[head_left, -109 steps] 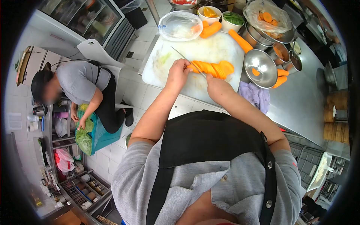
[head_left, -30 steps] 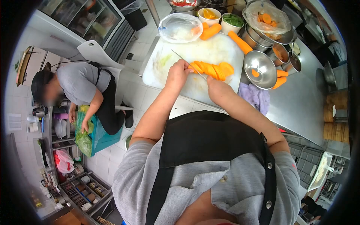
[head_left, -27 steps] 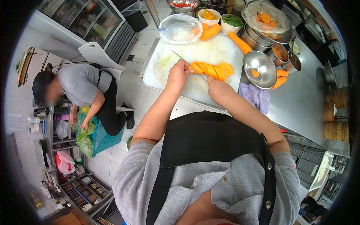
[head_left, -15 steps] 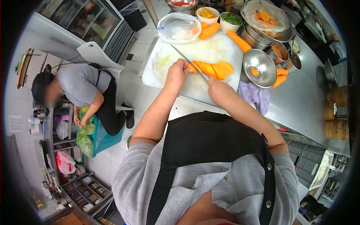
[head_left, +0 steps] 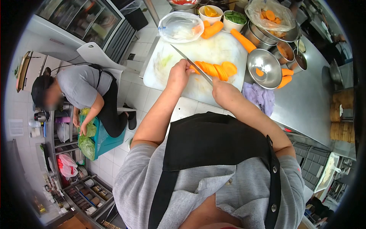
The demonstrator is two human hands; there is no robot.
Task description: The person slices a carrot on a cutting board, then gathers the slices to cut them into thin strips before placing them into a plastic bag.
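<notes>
My right hand [head_left: 225, 92] is wrapped round the handle of a knife [head_left: 193, 66], whose long blade slants to the upper left. My left hand [head_left: 179, 75] is closed, its fingertips pinched at the near side of the blade on the end of a carrot, mostly hidden by the fingers. Just beyond the blade, overlapping carrot slices [head_left: 215, 70] lie in a row on the white cutting board [head_left: 164, 72]. A clear plastic bag [head_left: 181, 26] and a peeled carrot [head_left: 212, 29] rest at the board's far edge.
Right of the board are a metal bowl [head_left: 264, 69], a purple cloth [head_left: 258, 98] and another carrot [head_left: 243, 41]. Cups of orange pieces [head_left: 210, 13] and green leaves [head_left: 234, 20] stand behind. At left, a seated co-worker [head_left: 82, 86] handles leafy greens [head_left: 87, 147] over a teal crate [head_left: 108, 135].
My hands, the knife and the slices hold nearly the same position. The view has shifted slightly. The co-worker's hands have moved a little among the greens.
</notes>
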